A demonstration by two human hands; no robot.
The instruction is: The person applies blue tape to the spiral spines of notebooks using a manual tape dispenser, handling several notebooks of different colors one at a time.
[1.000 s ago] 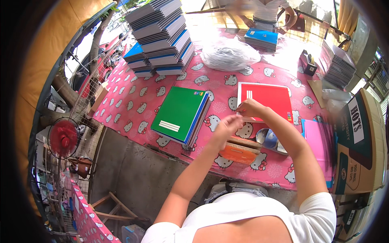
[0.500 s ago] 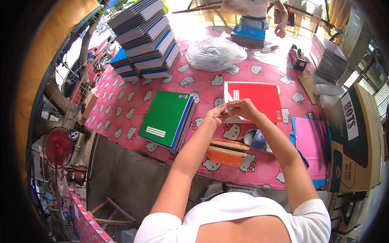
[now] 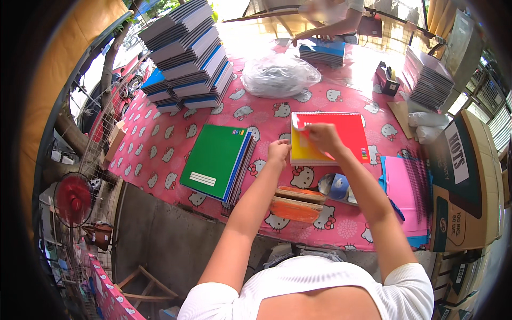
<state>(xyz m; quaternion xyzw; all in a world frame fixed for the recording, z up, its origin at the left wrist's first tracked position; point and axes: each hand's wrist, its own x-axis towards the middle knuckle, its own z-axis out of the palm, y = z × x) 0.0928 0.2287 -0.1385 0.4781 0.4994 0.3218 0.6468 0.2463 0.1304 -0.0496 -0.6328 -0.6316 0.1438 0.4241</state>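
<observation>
A red spiral notebook [image 3: 349, 133] lies ahead of me on the table, its red cover peeled up from the near left. Under the lifted part a yellow sheet or cover [image 3: 305, 150] shows. My right hand [image 3: 324, 137] is closed on the red cover's raised edge and is slightly blurred. Beside the notebook's left edge is my left hand [image 3: 279, 151], its fingers curled together; whether anything is between them is hidden. To the left sits a stack topped by a green notebook [image 3: 216, 157].
Orange-painted wooden blocks [image 3: 297, 204] and a blue-and-white round item [image 3: 337, 186] lie nearer me. Pink sheets [image 3: 404, 186], black coils [image 3: 418, 181] and a carton [image 3: 469, 186] are right. Tall notebook stacks [image 3: 186, 58], a plastic bag [image 3: 280, 76], a tape dispenser [image 3: 386, 79] and another person [image 3: 333, 24] are beyond.
My hands, together at the red notebook's left side before, have parted. The right has lifted the red cover, exposing yellow; the left has drawn slightly back. The other person's hands now reach the blue notebooks.
</observation>
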